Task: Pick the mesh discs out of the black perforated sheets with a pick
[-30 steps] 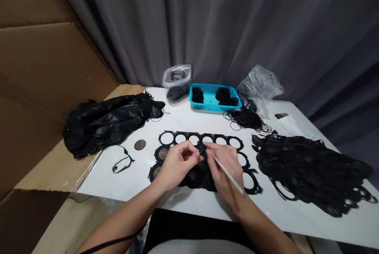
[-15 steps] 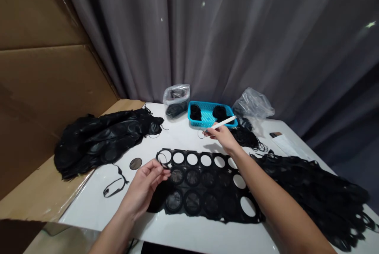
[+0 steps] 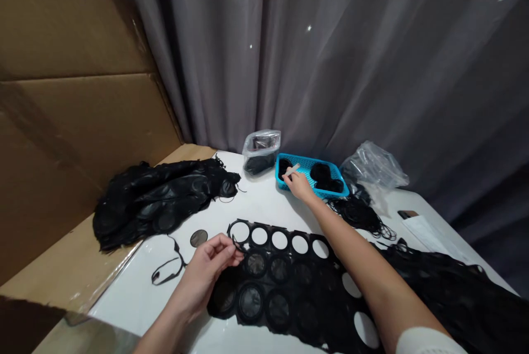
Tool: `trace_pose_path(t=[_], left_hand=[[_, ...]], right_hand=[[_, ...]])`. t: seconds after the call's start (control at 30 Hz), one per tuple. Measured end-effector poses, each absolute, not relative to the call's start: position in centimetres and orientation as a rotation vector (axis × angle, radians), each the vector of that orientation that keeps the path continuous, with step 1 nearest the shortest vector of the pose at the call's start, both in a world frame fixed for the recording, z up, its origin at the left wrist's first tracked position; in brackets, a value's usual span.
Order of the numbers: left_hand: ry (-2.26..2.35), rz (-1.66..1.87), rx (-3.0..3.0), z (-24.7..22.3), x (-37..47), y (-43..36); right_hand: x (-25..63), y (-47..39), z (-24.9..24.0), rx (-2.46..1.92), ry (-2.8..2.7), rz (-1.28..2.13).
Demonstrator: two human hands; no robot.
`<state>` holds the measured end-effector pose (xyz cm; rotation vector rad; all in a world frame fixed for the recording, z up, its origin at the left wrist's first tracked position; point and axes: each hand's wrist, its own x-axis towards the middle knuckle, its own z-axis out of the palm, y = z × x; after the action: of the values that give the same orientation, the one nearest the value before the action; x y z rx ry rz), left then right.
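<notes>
My left hand [image 3: 209, 266] pinches a thin black loop [image 3: 236, 243] over the left part of a black sheet [image 3: 264, 263] with rows of round outlines. Some circles in the sheet are cut out, and the white table shows through them. My right hand [image 3: 301, 187] reaches over the near left edge of a blue plastic basket [image 3: 312, 159]. Its fingers are closed on a slim white pen-like tool [image 3: 292, 169], whose lower tip is hidden. Beneath that tool lies a black bundle [image 3: 284, 165] inside the basket. A dark round disc [image 3: 199, 238] rests near my left hand.
Black sheet scraps are heaped at left [image 3: 157, 200] and right [image 3: 450, 282]. A clear plastic tub [image 3: 261, 153] stands beside the basket, with a plastic bag [image 3: 374, 164] on its other side. Cardboard [image 3: 82, 128] walls the left; a curtain [image 3: 322, 67] hangs behind.
My right hand has moved from in front of the basket to over its left end. The thin ring at the tool's tip no longer shows. My left hand keeps its pinch; the view has shifted.
</notes>
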<state>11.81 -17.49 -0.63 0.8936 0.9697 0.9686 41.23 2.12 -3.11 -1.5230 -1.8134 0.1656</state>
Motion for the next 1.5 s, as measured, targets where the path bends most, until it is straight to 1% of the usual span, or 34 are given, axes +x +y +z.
trace_pose_path(t=[0.17,0.33,0.4,0.47,0.63,0.87,0.97,1.2,1.33,1.5], left_hand=[[0.909,0.994,0.958,-0.1,13.5,-17.4],[0.871,1.031,1.064,0.1,14.9,-17.7],[0.871,1.025,1.111,0.3,15.4,-17.9],[0.881,1.006,1.167,0.7,15.8,-18.2],[0.915,0.983,1.277,1.2,16.6,-19.1],[0.932,0.988,1.399,1.5,17.0,-20.1],[0.965,0.986,1.440,1.7,17.1,-20.5],[1.044,0.988,1.631,1.7,17.6,-21.1],[1.065,0.983,1.729,2.0,18.0,-21.3],[1.095,0.960,1.758,2.4,18.2,-21.4]], right_hand=[[40.3,-2.5,-2.0,-1.507,-1.778,0.289],[36.0,-13.6,1.3,-1.181,-1.584,0.886],[34.4,-17.6,2.0,-1.152,-1.515,1.015],[33.4,-20.3,2.1,-1.138,-1.474,1.047],[33.2,-22.5,1.1,-1.187,-1.445,0.920],[33.1,-23.8,1.2,-1.177,-1.383,0.859],[32.9,-24.2,1.4,-1.193,-1.469,0.699],[32.6,-24.9,1.3,-1.110,-1.740,0.121],[32.6,-25.3,0.9,-1.127,-1.812,0.005],[33.3,-25.1,0.4,-1.240,-1.784,-0.061]])
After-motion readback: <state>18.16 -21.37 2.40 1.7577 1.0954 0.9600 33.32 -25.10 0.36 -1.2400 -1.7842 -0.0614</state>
